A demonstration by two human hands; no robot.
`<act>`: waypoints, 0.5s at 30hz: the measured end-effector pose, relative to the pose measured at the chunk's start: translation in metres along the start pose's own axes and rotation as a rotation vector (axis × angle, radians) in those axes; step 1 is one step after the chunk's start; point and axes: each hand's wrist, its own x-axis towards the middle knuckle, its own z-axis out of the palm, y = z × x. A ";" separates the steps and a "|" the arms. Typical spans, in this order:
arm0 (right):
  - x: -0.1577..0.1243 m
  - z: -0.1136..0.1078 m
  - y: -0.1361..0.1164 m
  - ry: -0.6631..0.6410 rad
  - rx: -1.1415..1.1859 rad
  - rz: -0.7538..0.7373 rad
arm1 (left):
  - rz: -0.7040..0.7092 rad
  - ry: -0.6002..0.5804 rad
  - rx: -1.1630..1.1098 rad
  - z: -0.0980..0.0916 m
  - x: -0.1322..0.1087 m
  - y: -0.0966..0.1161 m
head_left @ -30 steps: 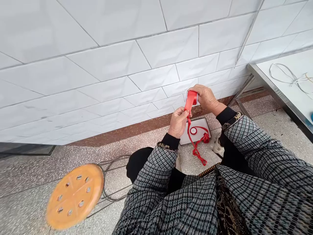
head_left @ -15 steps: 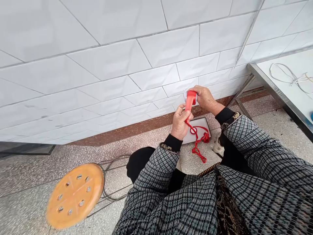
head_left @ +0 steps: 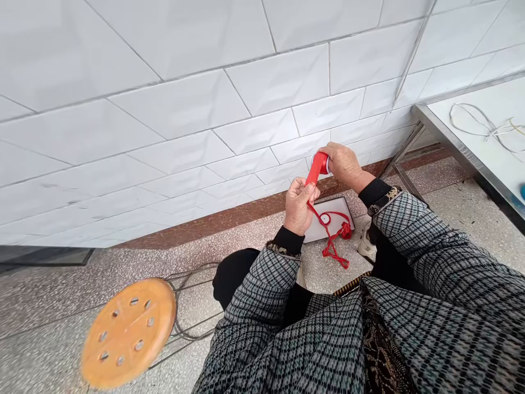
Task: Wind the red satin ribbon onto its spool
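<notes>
My right hand (head_left: 345, 165) is closed around a spool of red ribbon (head_left: 324, 164) with pale rims, held up in front of the tiled wall. A flat length of red ribbon (head_left: 314, 171) runs from the spool down to my left hand (head_left: 299, 207), which pinches it between thumb and fingers. Below the left hand the ribbon hangs loose, twisted and narrow, and a bunched tail (head_left: 337, 251) dangles lower. Beneath it on the floor lies a shallow white box (head_left: 315, 232) with a dark edge. A small white disc (head_left: 325, 218) shows there, ringed by red.
White wall tiles (head_left: 262, 137) rise close ahead. An orange round stool (head_left: 128, 332) with holes and thin metal legs stands at the left. At the right is a metal-edged table (head_left: 463, 148) with white cables (head_left: 488, 128) on it. My shoe (head_left: 366, 244) is beside the box.
The ribbon stretch between spool and left hand now slants more and looks a little longer. My left hand has shifted slightly left and down. The white disc in the box has come into view.
</notes>
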 end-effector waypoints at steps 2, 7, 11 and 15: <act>0.000 -0.002 -0.001 -0.011 -0.011 0.011 | -0.044 0.010 0.018 0.001 -0.001 0.001; 0.004 -0.003 0.006 0.019 0.009 0.004 | -0.110 0.058 0.052 -0.002 -0.001 0.004; 0.006 0.003 0.016 0.080 0.073 -0.068 | -0.047 0.082 0.045 -0.003 0.000 0.011; 0.004 0.007 0.018 0.111 0.108 -0.127 | -0.055 0.017 -0.032 0.004 -0.003 0.017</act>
